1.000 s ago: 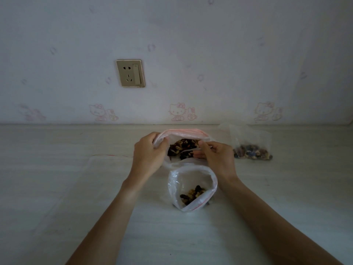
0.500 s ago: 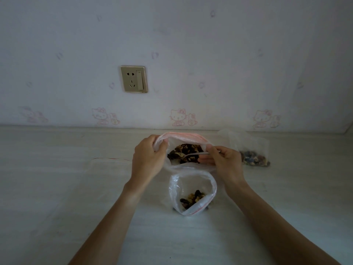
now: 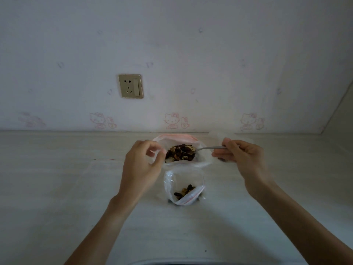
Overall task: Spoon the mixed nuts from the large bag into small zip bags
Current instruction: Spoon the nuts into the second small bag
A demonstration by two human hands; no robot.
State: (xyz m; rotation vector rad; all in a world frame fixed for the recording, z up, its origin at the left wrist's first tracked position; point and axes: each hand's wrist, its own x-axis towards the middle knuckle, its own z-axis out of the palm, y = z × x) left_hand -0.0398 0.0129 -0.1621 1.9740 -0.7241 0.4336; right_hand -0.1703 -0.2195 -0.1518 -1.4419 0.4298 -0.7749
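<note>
My right hand (image 3: 242, 157) pinched the handle of the spoon (image 3: 202, 149), fingers curled round it; the handle's end was buried in the grip, so I couldn't see it. Spoon bowl sat loaded over the mixed nuts (image 3: 178, 153) inside the large bag (image 3: 200, 159), just left of that hand. My left hand (image 3: 142, 165) had thumb and fingers curled on the left rim of the large bag; the plastic was clear and thin there, so the exact contact was hard to read, but it looked like a pinch on the rim holding the mouth wide. Both forearms ran off the bottom edge.

The small zip bag (image 3: 184, 185) stood open on the table (image 3: 57, 188) between my two wrists, just in front of the large bag and touching or nearly touching it; couldn't tell which. A few nuts lay at its bottom, red zip strip on the near lip.

Behind my right hand some clear plastic (image 3: 246, 139) showed, mostly hidden, contents not visible. Further out a flat clear bag (image 3: 103, 163) lay left of my left hand, barely readable against the table. A wall socket (image 3: 130, 86) sat above, on cartoon-cat wallpaper (image 3: 172, 121).
</note>
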